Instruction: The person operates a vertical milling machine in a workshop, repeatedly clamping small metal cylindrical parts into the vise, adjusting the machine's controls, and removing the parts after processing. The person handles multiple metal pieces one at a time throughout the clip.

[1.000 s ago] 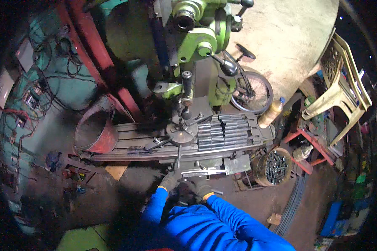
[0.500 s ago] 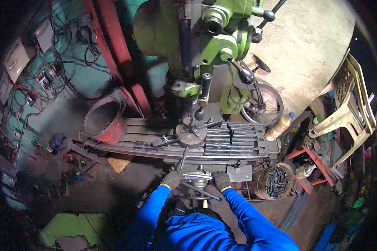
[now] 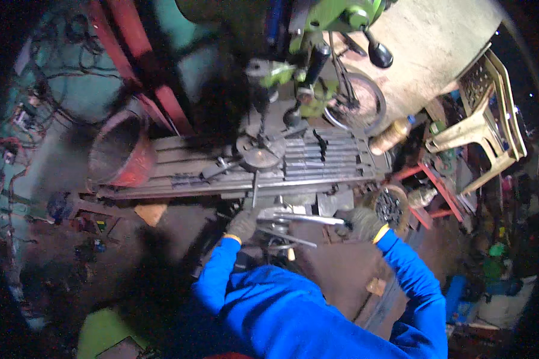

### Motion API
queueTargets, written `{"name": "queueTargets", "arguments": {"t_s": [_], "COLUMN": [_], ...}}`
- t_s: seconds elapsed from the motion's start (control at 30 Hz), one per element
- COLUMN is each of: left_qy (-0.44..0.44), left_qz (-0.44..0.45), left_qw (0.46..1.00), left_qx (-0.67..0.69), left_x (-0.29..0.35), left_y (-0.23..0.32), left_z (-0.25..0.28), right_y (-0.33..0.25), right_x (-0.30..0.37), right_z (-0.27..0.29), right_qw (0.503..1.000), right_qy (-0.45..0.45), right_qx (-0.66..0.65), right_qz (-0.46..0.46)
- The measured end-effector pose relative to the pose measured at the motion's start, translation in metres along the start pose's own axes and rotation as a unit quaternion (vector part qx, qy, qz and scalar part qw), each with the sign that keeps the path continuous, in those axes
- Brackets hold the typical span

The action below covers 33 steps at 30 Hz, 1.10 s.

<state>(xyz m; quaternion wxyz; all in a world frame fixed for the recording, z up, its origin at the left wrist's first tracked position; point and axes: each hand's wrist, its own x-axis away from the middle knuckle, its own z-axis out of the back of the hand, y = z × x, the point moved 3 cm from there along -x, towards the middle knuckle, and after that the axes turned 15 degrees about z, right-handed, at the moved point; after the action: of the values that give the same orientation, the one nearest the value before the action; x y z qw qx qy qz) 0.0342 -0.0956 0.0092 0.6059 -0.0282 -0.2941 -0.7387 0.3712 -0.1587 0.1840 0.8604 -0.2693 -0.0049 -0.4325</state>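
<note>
My left hand (image 3: pixel 241 225), in a dark work glove, is closed in front of the machine table. Just above it ends a thin rod (image 3: pixel 256 190) that comes out of a round clamping fixture (image 3: pixel 262 157); what its fingers grip is hidden. My gloved right hand (image 3: pixel 366 224) is closed around the right end of a shiny metal bar (image 3: pixel 308 219). The bar's other end reaches close to my left hand. Below the bar, a crank handle (image 3: pixel 290 240) slants down to the right. Several steel rods (image 3: pixel 317 161) lie side by side on the table, right of the fixture.
A red bucket (image 3: pixel 126 158) stands at the table's left end. The green machine head (image 3: pixel 341 18) hangs above. At the right are a bottle (image 3: pixel 392 136), a bin of metal parts (image 3: pixel 390 206), a red frame (image 3: pixel 428 191) and a plastic chair (image 3: pixel 479 128).
My right hand has moved right and up, with the shiny bar now in it, stretched out from the machine front. My left hand stays near the rod. The whole view has shifted.
</note>
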Motion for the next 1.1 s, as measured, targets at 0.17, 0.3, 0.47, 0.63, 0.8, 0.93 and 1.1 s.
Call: {"name": "queueTargets", "arguments": {"t_s": [0.17, 0.3, 0.47, 0.63, 0.8, 0.93, 1.1], "left_qy": [0.002, -0.104, -0.092, -0.106, -0.287, -0.281, -0.1], "left_qz": [-0.032, 0.032, -0.061, -0.082, 0.044, -0.009, -0.042], "left_qw": [0.999, 0.993, 0.993, 0.991, 0.914, 0.921, 0.991], "left_qx": [0.036, 0.043, 0.034, -0.015, 0.285, 0.271, -0.079], "left_x": [-0.002, -0.011, -0.024, -0.023, -0.037, -0.032, -0.015], "left_y": [-0.016, -0.017, -0.034, -0.033, -0.041, -0.036, -0.013], "left_z": [-0.004, -0.004, -0.022, -0.024, -0.018, -0.005, -0.006], "right_y": [-0.034, -0.05, -0.08, -0.099, -0.101, -0.069, -0.042], "right_x": [0.002, -0.015, -0.033, -0.055, -0.074, -0.073, -0.057], "right_z": [0.05, 0.056, 0.083, 0.087, 0.053, 0.019, -0.001], "right_qw": [0.996, 0.991, 0.973, 0.972, 0.982, 0.972, 0.99], "right_qy": [-0.02, -0.07, -0.079, -0.135, -0.118, -0.188, -0.1], "right_qx": [0.085, 0.115, 0.209, 0.185, 0.111, 0.122, 0.056], "right_qz": [0.034, 0.013, 0.05, 0.048, 0.094, 0.074, 0.087]}}
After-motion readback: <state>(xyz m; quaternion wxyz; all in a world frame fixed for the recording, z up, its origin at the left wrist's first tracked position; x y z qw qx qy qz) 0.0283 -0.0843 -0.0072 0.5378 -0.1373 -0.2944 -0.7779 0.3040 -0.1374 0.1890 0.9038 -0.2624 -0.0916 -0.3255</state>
